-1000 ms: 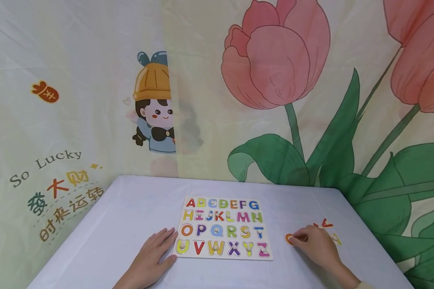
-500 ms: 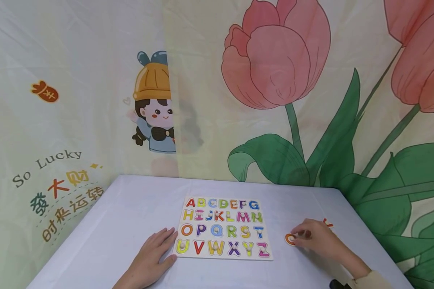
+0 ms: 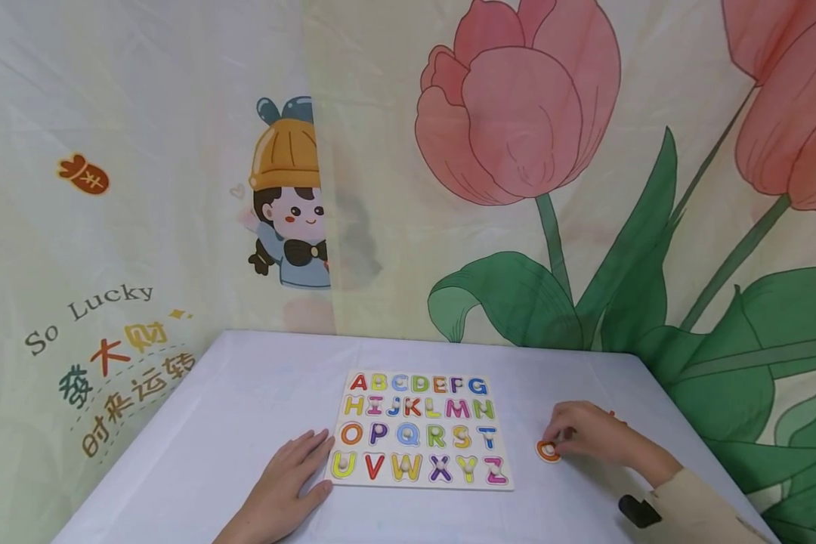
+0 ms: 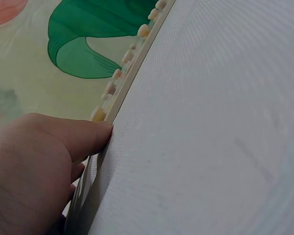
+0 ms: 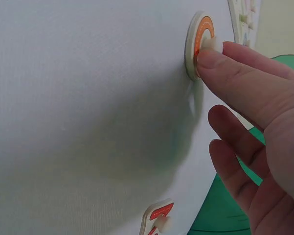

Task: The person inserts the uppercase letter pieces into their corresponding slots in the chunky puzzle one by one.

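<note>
A white alphabet puzzle board (image 3: pixel 419 420) with colourful letters lies on the table, many of them bearing small knobs. My left hand (image 3: pixel 287 472) rests at its left side with fingers extended; in the left wrist view the thumb (image 4: pixel 90 134) touches the board's edge. To the right of the board, my right hand (image 3: pixel 588 432) pinches an orange letter O piece (image 3: pixel 548 452) by its knob. In the right wrist view, the thumb and index finger meet at the knob of this O piece (image 5: pixel 191 46), which is close to the cloth; the other fingers are loosely bent.
A red letter piece (image 5: pixel 161 210) with a knob lies on the white tablecloth (image 3: pixel 245 393), mostly hidden behind the right hand in the head view. Beyond the table hangs a curtain (image 3: pixel 381 151) printed with tulips. A dark object (image 3: pixel 639 511) shows by the right sleeve.
The right hand and forearm have shifted slightly upward, with the sleeve coming further into view, while the fingers remain at the O piece. The left hand and board have stayed put.
</note>
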A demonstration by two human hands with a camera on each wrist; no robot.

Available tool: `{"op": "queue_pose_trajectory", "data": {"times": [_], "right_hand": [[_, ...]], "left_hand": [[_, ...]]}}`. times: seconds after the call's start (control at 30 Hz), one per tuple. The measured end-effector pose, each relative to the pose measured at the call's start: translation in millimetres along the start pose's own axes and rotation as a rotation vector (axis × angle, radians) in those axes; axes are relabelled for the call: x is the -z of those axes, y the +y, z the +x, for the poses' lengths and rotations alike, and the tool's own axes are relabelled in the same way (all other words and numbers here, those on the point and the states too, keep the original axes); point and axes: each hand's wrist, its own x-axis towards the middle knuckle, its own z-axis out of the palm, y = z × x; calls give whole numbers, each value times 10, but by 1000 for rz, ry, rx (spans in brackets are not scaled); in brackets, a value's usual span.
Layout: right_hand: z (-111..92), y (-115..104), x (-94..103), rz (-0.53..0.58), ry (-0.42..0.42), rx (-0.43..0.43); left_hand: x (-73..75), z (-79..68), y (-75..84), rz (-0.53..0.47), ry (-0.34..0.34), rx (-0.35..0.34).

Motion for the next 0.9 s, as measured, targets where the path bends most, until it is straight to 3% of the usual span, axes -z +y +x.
{"op": "queue_pose_trajectory", "data": {"times": [0.43,0.57,0.9], "right_hand": [[42,58,-31,36,-37,2],[43,60,-43,10,-26,21],[41,-12,-63,-78,53,-55]], "left_hand": [[0,1,0,-9,4,-11],[1,-6,15,-12,-3,4],[-14,1,-3,-4,4,8]]}}
